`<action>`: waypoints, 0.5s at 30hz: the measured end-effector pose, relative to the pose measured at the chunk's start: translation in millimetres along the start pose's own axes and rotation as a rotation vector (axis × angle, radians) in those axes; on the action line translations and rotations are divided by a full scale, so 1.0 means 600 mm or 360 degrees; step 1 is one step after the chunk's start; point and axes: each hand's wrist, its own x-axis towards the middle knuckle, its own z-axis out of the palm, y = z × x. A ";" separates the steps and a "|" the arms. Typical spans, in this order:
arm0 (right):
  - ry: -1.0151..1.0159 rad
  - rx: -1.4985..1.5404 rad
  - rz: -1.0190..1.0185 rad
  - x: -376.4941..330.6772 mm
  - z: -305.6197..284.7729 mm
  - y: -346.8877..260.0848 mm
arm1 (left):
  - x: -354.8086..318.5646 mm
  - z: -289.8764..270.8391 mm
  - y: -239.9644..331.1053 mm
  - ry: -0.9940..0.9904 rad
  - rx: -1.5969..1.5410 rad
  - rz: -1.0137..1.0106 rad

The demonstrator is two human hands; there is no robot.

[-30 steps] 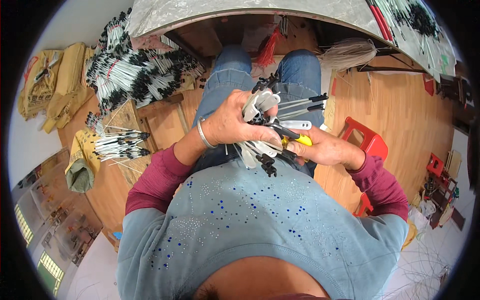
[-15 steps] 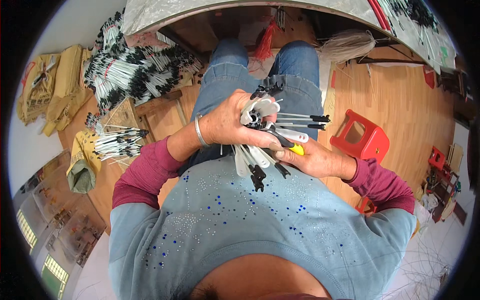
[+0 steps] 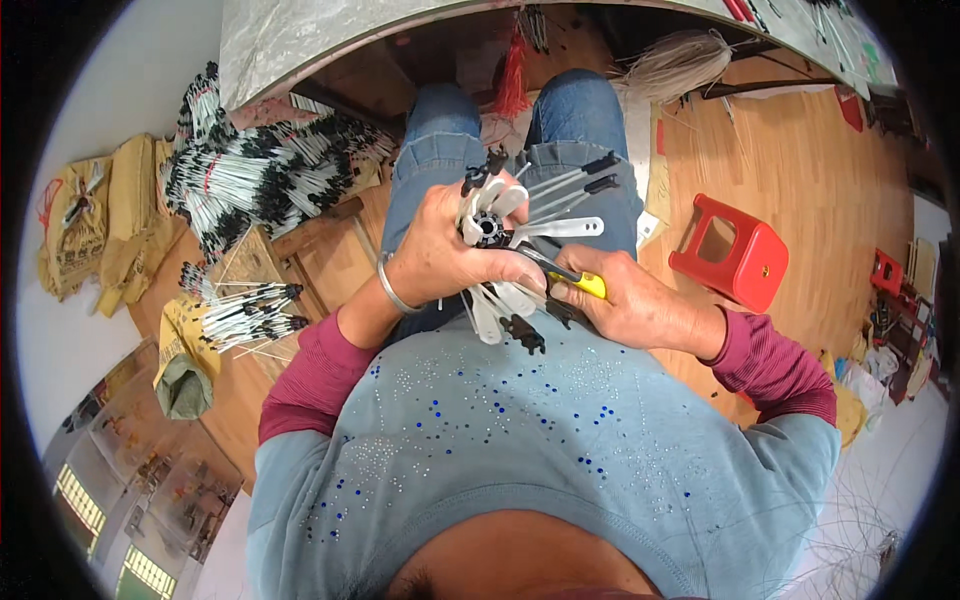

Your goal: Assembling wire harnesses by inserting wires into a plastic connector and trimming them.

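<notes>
Gripping a fan of white ribs [image 3: 520, 235] with black tips over the lap, the left hand [image 3: 445, 255] was closed around it. The right hand [image 3: 635, 305] was clenched on a yellow-handled tool [image 3: 580, 283], its tip hidden among the ribs.

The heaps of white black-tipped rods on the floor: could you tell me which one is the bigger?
The big heap farther off, by the grey tabletop's edge, is far bigger. The small bundle lies nearer the person, beside a yellow bag.
</notes>
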 end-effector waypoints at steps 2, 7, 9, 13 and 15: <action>0.0043 -0.0085 -0.0002 0.002 0.004 -0.001 | -0.001 0.001 -0.001 0.0083 0.0043 0.0127; 0.0141 -0.0242 0.0004 -0.002 0.008 0.004 | 0.003 -0.001 0.006 0.0006 -0.0138 -0.0139; 0.0178 -0.0341 0.0006 -0.009 0.011 0.003 | 0.009 -0.002 0.011 -0.0052 -0.0149 -0.0123; 0.0225 -0.0384 0.0040 -0.015 0.013 0.005 | 0.019 -0.008 0.018 -0.0244 -0.0203 -0.0419; 0.0245 -0.0400 0.0027 -0.017 0.011 0.008 | 0.024 -0.010 0.018 -0.0303 -0.0169 -0.0345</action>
